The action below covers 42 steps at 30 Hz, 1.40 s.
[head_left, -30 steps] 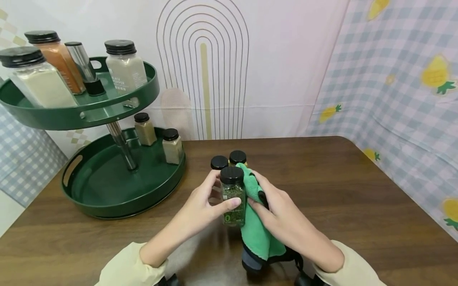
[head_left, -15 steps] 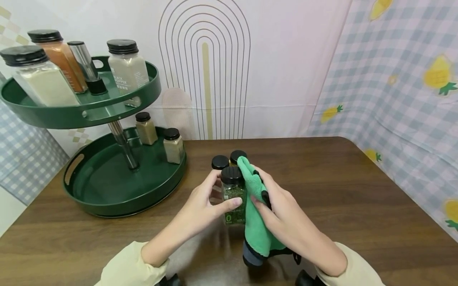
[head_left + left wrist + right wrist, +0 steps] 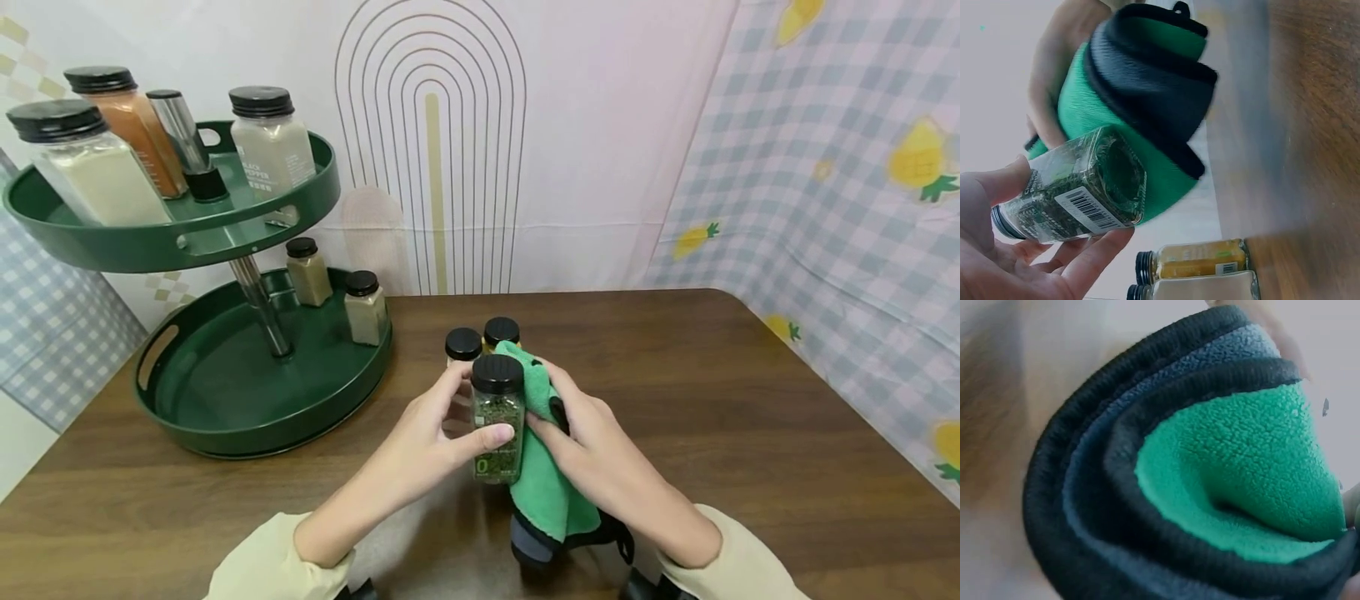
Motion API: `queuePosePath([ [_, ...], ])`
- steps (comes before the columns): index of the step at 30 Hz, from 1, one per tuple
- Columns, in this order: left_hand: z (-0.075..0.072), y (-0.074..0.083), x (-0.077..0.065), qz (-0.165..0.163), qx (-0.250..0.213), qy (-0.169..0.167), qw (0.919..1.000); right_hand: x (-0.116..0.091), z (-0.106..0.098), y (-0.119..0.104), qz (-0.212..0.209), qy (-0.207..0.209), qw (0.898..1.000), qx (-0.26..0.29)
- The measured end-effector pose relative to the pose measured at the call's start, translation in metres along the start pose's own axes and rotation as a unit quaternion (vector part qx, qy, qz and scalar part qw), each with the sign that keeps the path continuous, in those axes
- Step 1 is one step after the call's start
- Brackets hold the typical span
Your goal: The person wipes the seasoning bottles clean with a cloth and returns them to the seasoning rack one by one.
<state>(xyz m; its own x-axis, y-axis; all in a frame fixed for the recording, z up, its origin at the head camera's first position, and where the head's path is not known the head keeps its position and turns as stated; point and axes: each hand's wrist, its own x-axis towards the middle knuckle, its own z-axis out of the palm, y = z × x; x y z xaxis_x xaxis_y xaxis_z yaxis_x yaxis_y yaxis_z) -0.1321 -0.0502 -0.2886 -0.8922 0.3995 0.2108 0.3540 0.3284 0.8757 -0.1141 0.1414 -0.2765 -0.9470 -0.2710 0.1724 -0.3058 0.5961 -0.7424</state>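
Observation:
My left hand (image 3: 442, 433) grips a clear spice jar (image 3: 497, 417) of green dried herbs with a black lid, thumb across its front. In the left wrist view the jar's bottom and a white barcode label (image 3: 1089, 209) show, and the jar is clear of the table. Pinched in my right hand (image 3: 588, 433) is a folded green cloth (image 3: 543, 475) with a dark grey back and black edging, laid against the jar's right side. The cloth (image 3: 1241, 462) fills most of the right wrist view and hides much of that hand.
Behind the jar two more spice jars stand on the wooden table (image 3: 675, 400), one with yellow contents (image 3: 1197, 259), one pale (image 3: 1207, 289). At left, a two-tier green rack (image 3: 247, 433) bears large jars, a metal grinder (image 3: 180, 133) above and two small jars below.
The cloth rises along the jar's side half a second ago, then drops back with my right hand. The jar shifts slightly right and toward me in my left hand.

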Motion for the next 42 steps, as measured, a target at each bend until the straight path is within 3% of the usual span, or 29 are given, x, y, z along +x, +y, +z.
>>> queuePosePath([
  [7,0.003,-0.003,0.002,-0.006,0.016,-0.002,0.9999,-0.016,-0.016,-0.019,-0.054,0.054,0.997,-0.026],
  [13,0.005,-0.004,0.002,-0.014,0.014,0.012,0.9997,-0.017,-0.016,-0.021,-0.1,0.059,0.992,-0.055],
  [20,0.003,0.004,-0.003,-0.012,0.0,0.037,0.9992,0.001,-0.005,-0.001,-0.049,-0.014,0.998,-0.04],
  [25,0.001,0.005,-0.003,-0.004,-0.003,0.034,0.9994,0.006,-0.003,0.006,-0.009,-0.056,0.998,-0.017],
  [29,0.002,0.001,-0.001,0.0,0.013,0.022,0.9997,0.003,-0.007,0.002,-0.005,-0.036,0.999,-0.013],
  [36,0.006,-0.007,0.002,0.001,0.025,0.006,0.9997,-0.013,-0.021,-0.015,-0.049,0.025,0.998,-0.019],
  [42,0.006,-0.007,0.003,-0.018,0.023,0.019,0.9994,-0.012,-0.018,-0.014,-0.062,0.026,0.997,-0.027],
])
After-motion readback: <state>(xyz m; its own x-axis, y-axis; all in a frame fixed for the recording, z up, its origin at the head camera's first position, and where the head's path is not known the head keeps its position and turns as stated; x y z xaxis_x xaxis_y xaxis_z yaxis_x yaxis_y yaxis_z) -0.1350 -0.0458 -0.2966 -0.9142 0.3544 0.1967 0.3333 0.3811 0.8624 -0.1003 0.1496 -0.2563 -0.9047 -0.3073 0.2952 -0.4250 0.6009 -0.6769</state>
